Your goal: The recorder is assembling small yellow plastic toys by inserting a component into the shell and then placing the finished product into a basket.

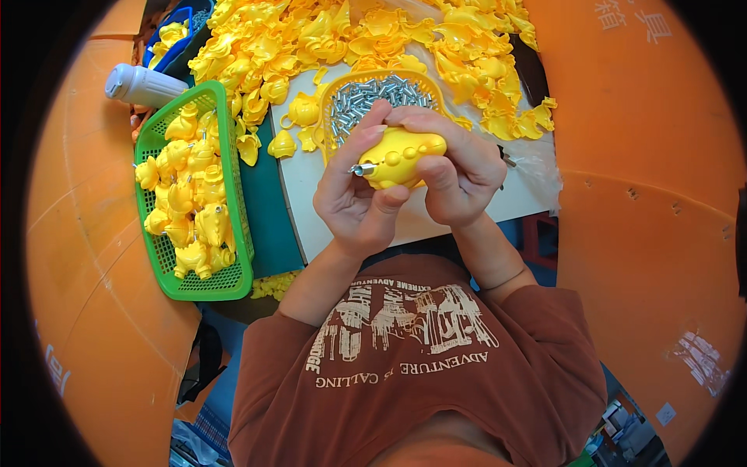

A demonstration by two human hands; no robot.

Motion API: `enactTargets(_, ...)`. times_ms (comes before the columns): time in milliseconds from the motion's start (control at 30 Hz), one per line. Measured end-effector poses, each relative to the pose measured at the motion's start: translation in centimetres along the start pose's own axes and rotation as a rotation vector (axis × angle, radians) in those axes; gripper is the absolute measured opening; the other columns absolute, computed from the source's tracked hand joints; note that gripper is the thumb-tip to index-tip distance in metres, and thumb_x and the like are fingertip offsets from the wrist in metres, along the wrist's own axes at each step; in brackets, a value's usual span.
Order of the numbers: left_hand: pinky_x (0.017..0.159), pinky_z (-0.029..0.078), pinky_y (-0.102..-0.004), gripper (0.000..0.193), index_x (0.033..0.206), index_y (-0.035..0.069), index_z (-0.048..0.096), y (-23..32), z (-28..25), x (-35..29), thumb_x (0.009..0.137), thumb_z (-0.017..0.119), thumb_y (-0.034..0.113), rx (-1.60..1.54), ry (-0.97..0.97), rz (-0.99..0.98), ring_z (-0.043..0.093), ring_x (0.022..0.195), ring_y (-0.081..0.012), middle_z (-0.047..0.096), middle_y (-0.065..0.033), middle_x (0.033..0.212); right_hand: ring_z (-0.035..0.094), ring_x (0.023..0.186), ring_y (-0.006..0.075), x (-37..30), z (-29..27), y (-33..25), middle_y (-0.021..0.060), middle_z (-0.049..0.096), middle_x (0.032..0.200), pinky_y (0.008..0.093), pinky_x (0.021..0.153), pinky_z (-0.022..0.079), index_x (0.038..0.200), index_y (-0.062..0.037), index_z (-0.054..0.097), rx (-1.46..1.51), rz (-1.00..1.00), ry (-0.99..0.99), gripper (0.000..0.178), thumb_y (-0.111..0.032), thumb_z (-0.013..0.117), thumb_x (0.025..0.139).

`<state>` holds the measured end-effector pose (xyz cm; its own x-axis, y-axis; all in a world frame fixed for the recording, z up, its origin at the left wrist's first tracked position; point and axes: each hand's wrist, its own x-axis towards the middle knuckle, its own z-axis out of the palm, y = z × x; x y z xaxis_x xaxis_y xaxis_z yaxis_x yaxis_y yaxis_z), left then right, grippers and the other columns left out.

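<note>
Both my hands grip one yellow plastic toy figure (pixel 403 152) above the work board. A row of round bumps runs along the side of the toy facing up. My left hand (pixel 350 191) wraps its left end, where a small silvery metal piece (pixel 362 169) sticks out. Around the right end curl the fingers and thumb of my right hand (pixel 461 177). Just beyond them stands a yellow basket (pixel 438 89) of small metal cylinders (pixel 372 97), its near part hidden by my hands.
A green basket (pixel 243 226) at left holds several yellow figures (pixel 180 196). A heap of yellow plastic shells (pixel 288 43) covers the far side. A pale bottle (pixel 148 86) lies near a blue container (pixel 167 27). The white board (pixel 307 226) lies beneath; orange panels (pixel 638 257) flank both sides.
</note>
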<state>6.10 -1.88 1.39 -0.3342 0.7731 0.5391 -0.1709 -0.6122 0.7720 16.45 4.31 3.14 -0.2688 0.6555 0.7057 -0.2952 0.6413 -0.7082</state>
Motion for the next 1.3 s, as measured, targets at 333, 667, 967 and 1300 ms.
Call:
enactTargets(333, 0.096, 0.039, -0.0379, 0.063, 0.125, -0.001, 0.04, -1.4, -1.6, 0.8, 0.08, 0.067, 0.034, 0.177, -0.123, 0.107, 0.045, 0.117, -0.0325, 0.045, -0.0252, 0.126, 0.057, 0.102, 0.0273, -0.2, -1.6, -0.9, 0.0248, 0.058, 0.109, 0.0336, 0.088, 0.045, 0.109, 0.0074, 0.055, -0.037, 0.102, -0.133, 0.026, -0.004, 0.055, 0.086)
enactTargets(667, 0.097, 0.037, -0.0358, 0.063, 0.125, -0.002, 0.04, -0.2, -0.9, 0.8, 0.076, 0.072, 0.021, 0.199, -0.113, -0.083, 0.045, 0.116, -0.0245, 0.043, -0.0169, 0.126, 0.058, 0.1, 0.0217, -0.6, -1.1, 0.0, 0.0171, 0.06, 0.107, 0.0309, 0.086, 0.047, 0.105, 0.0059, 0.058, 0.498, 0.392, 0.089, 0.022, 0.004, 0.055, 0.083)
enactTargets(967, 0.095, 0.039, -0.0358, 0.055, 0.121, -0.004, 0.046, 0.6, -2.0, 1.4, 0.075, 0.07, 0.014, 0.433, -0.236, 0.04, 0.049, 0.112, -0.0324, 0.05, -0.0223, 0.119, 0.051, 0.113, 0.0333, 2.7, -3.3, -1.2, 0.0237, 0.054, 0.118, 0.0385, 0.096, 0.039, 0.114, 0.0023, 0.057, -0.087, 0.117, -0.42, 0.047, -0.003, 0.07, 0.07)
enactTargets(1300, 0.087, 0.046, -0.0346, 0.052, 0.114, -0.005, 0.053, 1.5, -2.1, 2.3, 0.068, 0.074, 0.007, 0.595, -0.287, 0.092, 0.057, 0.104, -0.0321, 0.056, -0.023, 0.112, 0.055, 0.107, 0.0335, 1.5, -2.4, -1.1, 0.0223, 0.056, 0.114, 0.0368, 0.091, 0.043, 0.106, 0.0032, 0.061, -0.003, 0.051, -0.344, 0.037, 0.007, 0.064, 0.069)
